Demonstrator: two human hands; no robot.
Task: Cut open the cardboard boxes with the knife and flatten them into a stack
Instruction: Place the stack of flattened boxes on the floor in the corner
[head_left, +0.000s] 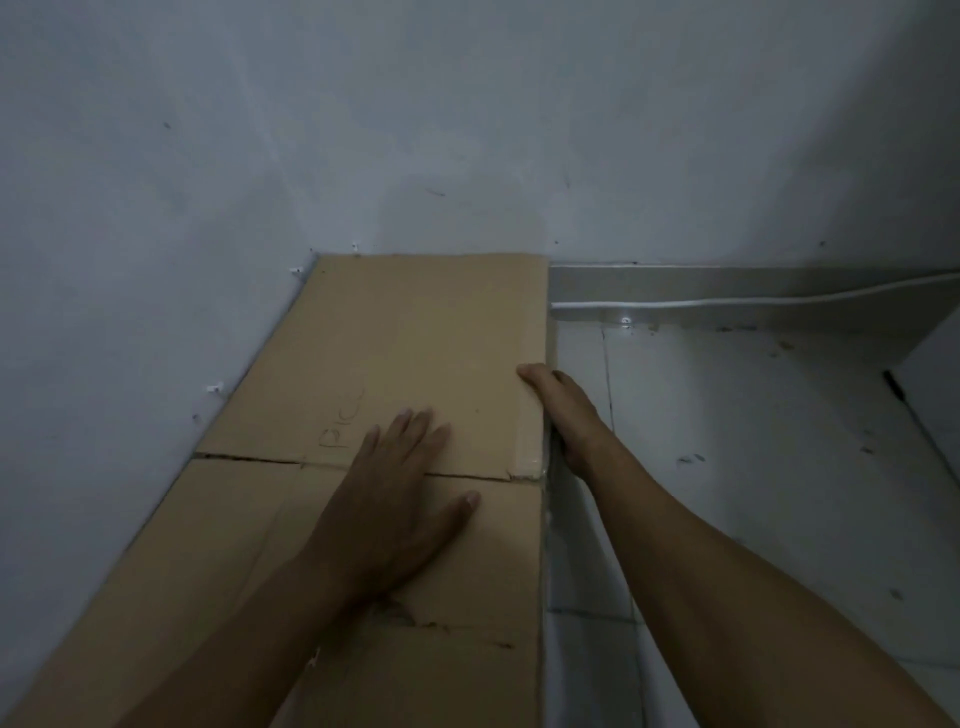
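Head view, dim light. The cardboard (415, 332) lies flat on the floor (753, 467). Its long left side runs along the left wall (104, 260) and its far end butts into the corner. It is a brown sheet. A ragged seam (244, 458) runs across it from side to side and splits it into a far panel and a near panel. Its right edge shows some thickness; how many layers lie there cannot be told. Faint pencil writing (340, 421) sits on the far panel, just left of the hand.

The left hand (400, 483) is palm down on the cardboard and lies across the seam. Its fingers (415, 423) are straight and a little spread, flat on the far panel. The thumb points out to the right on the near panel.

The right hand (566, 410) is at the right edge of the cardboard, beyond the seam. Its thumb (527, 374) lies on the top face. The other fingers go down past the edge and are hidden, so the hand grips the edge between thumb and fingers.

The floor is pale tile with dark scuffs and specks. A grey skirting (727, 286) runs along the foot of the far wall, and a white cable (727, 304) runs along it. Small white clips (214, 388) dot the left wall, low down near the cardboard. A thin dark strip (893, 384) shows at the far right, too dim to tell what it is.
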